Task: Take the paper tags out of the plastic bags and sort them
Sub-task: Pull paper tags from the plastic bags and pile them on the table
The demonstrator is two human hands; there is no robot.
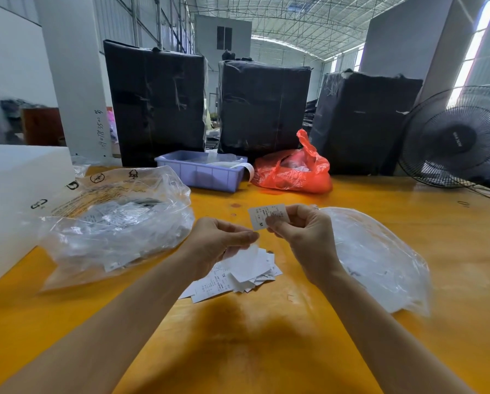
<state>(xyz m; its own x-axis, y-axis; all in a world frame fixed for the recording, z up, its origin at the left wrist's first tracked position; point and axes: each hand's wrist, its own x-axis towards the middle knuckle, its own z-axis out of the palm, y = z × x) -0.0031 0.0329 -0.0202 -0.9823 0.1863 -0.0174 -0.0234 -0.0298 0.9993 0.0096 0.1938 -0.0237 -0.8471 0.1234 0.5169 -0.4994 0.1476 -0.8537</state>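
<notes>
My right hand (300, 231) pinches a white paper tag (262, 216) marked "M", held above the table. Just left of it, my left hand (221, 241) pinches a small clear plastic bag (245, 258) that hangs down from its fingers. Beneath both hands lies a loose pile of white paper tags (229, 280) on the yellow table (238, 336). A large clear plastic bag (116, 223) full of small bagged tags lies to the left. Another heap of clear plastic bags (377, 260) lies to the right.
At the back of the table stand a lilac plastic bin (201, 172) and a red plastic bag (292, 172). Three black wrapped bales (263, 106) rise behind them. A black fan (454, 137) stands at the right, a white foam box (13, 194) at the left.
</notes>
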